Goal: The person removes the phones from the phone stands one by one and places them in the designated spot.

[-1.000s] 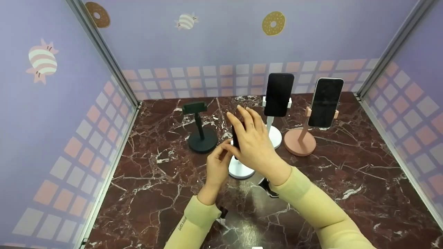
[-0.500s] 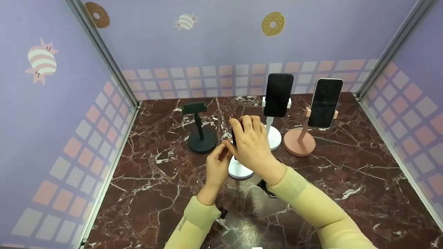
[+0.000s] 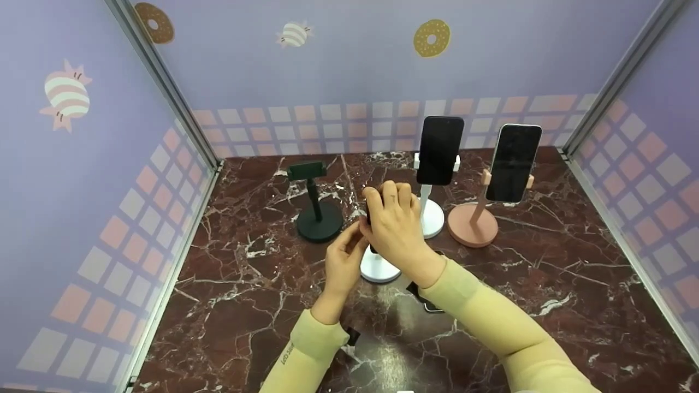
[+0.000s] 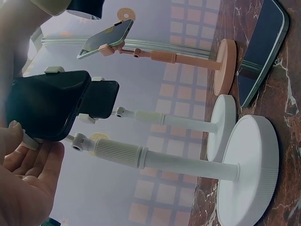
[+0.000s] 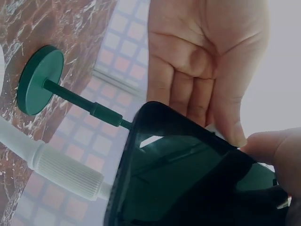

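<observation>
My left hand (image 3: 344, 262) pinches the side of the clamp on a white phone stand, thumb on the white clamp arm (image 4: 30, 141) at the phone's edge. A black smartphone (image 4: 47, 103) sits in that clamp, screen facing me. Curled over the phone is my right hand (image 3: 398, 224), its thumb (image 5: 277, 155) at the screen's side close to the left thumb. In the head view the hands hide most of the phone. Below them shows the stand's round white base (image 3: 380, 270); its ribbed stem (image 4: 117, 153) appears in the left wrist view.
Behind stand a white stand with a black phone (image 3: 440, 150) and a pink stand (image 3: 473, 225) bearing a silver-edged phone (image 3: 514, 162). To the left is a dark green stand (image 3: 319, 221) without a phone. Another phone (image 4: 263, 52) lies flat on the marble tabletop (image 3: 235, 327) under my right forearm.
My right hand's fingers, more outstretched a second ago, have curled down over the phone, and the hand has shifted slightly left. The left hand has barely moved.
</observation>
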The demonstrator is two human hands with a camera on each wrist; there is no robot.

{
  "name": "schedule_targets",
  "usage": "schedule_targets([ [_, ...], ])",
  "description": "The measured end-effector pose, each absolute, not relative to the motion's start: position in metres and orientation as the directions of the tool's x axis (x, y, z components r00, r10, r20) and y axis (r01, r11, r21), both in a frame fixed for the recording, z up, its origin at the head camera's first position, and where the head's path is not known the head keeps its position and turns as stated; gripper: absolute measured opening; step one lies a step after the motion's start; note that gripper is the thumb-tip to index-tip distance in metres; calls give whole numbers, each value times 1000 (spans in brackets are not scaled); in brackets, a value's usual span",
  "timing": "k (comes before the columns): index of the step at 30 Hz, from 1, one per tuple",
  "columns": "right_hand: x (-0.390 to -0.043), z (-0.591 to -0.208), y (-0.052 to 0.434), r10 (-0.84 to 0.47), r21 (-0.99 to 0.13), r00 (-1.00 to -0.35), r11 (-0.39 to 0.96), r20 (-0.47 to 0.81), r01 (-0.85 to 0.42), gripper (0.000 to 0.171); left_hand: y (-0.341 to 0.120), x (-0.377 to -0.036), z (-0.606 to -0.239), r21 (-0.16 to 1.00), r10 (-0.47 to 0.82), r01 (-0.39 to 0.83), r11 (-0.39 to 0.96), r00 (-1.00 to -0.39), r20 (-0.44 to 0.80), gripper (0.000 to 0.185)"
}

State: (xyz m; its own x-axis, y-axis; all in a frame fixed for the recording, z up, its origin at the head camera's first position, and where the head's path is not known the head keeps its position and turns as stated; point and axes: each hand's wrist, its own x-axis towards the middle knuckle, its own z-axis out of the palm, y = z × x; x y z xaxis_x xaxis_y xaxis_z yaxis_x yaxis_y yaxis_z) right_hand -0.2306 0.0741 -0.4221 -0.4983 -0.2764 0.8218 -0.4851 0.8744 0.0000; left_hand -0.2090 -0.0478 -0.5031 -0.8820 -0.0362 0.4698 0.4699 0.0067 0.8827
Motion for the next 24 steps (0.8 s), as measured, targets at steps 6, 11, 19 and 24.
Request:
schedule_targets([
  [6,-232,-423,74,-266,-22,-500,867,824,-497,53,-48,-209,-501,887,-22,462,-20,-887,461,32],
  [11,-232,-422,74,-272,-26,-501,860,821,-509,50,-46,-208,-497,895,-26,444,-34,-896,444,30],
  [19,-234,-421,77,-283,-38,-515,850,809,-526,50,-44,-207,-494,904,-56,425,-42,-905,423,28],
  [24,-234,-420,78,-285,-46,-521,845,804,-533,50,-43,-207,-494,909,-68,414,-54,-909,411,28],
])
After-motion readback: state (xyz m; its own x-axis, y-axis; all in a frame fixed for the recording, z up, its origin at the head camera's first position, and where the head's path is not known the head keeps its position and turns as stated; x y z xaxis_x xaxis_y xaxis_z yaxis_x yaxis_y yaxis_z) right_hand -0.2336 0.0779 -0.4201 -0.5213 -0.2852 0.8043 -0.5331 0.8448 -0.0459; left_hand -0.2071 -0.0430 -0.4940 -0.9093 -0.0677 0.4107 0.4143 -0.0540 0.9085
